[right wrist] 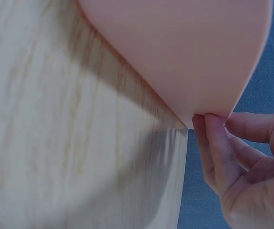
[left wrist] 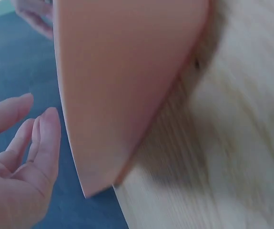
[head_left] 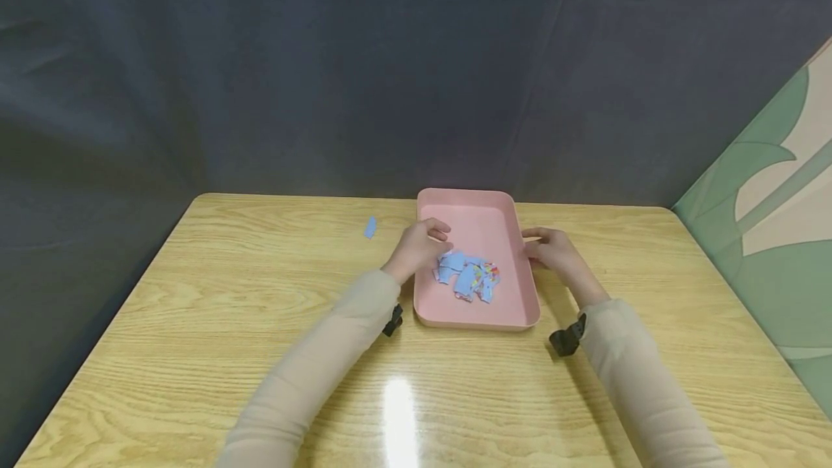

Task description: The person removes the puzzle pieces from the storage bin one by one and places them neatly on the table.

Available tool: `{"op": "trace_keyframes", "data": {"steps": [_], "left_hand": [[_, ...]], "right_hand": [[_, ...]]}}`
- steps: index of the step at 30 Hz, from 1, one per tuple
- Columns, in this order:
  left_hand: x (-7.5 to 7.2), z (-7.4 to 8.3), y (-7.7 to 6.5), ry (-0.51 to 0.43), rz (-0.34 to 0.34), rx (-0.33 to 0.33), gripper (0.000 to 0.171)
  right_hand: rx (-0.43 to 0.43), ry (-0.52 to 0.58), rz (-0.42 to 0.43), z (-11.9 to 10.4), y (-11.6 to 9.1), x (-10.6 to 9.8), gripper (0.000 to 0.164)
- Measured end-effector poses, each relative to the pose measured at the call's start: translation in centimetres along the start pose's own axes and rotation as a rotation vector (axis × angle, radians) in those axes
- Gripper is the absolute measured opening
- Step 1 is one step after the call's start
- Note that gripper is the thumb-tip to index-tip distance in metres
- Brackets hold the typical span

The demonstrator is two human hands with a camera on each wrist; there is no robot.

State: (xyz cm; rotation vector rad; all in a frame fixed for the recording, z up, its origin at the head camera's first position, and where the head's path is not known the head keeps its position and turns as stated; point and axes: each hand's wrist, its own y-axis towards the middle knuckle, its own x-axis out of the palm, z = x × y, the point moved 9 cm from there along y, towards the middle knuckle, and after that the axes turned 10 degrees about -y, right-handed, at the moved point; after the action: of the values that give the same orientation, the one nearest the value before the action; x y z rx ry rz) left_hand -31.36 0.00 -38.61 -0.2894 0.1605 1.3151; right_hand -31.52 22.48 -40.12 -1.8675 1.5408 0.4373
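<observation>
A pink tray [head_left: 477,319] stands on the wooden table, its left and right walls between my two hands. Several light-blue puzzle-like pieces [head_left: 465,279], some with colourful printed sides, lie piled in its near half. My left hand [head_left: 419,245] hovers over the tray's left rim, beside the pieces. In the left wrist view, its loosely bent fingers [left wrist: 46,143] hold nothing. On the opposite side, my right hand [head_left: 552,250] grips the right wall. Its fingertips [right wrist: 215,124] press the outer face while another digit passes behind the rim.
One more small blue piece [head_left: 370,227] lies on the table [head_left: 279,273], left of the tray. A dark curtain [head_left: 364,71] hangs behind the table's far edge. At the right stands a green and beige patterned panel [head_left: 773,186].
</observation>
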Motion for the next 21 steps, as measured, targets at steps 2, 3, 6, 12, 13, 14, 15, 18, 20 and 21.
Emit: {"op": "trace_keyframes", "data": {"steps": [2,3,6,12,13,14,15,18,20,21], "left_hand": [[1.0,0.1,-0.3,0.016,-0.049,0.007,0.032],[1.5,0.2,-0.4,0.032,-0.071,0.012,0.032],[2.7,0.2,-0.7,0.077,-0.119,0.023,0.032],[4.1,-0.8,-0.7,0.095,-0.171,-0.032,0.032],[4.3,-1.0,-0.6,0.100,-0.177,-0.039,0.032],[4.4,-1.1,-0.6,0.108,-0.181,-0.041,0.033],[4.5,-1.2,-0.5,0.123,-0.185,-0.041,0.033],[4.7,-1.4,-0.4,0.175,-0.190,-0.033,0.034],[4.7,-1.5,-0.4,0.214,-0.191,-0.025,0.035],[4.7,-1.6,-0.4,0.230,-0.190,-0.019,0.034]], "right_hand": [[0.007,0.001,0.000,0.1,0.0,0.0,0.049],[0.012,0.001,0.000,0.1,0.0,0.0,0.049],[0.029,-0.003,0.003,0.2,0.1,0.0,0.049],[0.019,-0.015,0.021,-0.1,0.4,0.0,0.050],[0.020,-0.023,0.022,-0.2,0.4,-0.1,0.050],[0.019,-0.027,0.024,-0.2,0.5,-0.1,0.050],[0.023,-0.029,0.026,-0.1,0.5,-0.2,0.050],[0.025,-0.031,0.030,-0.1,0.6,-0.3,0.051],[0.022,-0.025,0.030,-0.2,0.6,-0.4,0.051],[0.021,-0.024,0.029,-0.3,0.6,-0.4,0.051]]}}
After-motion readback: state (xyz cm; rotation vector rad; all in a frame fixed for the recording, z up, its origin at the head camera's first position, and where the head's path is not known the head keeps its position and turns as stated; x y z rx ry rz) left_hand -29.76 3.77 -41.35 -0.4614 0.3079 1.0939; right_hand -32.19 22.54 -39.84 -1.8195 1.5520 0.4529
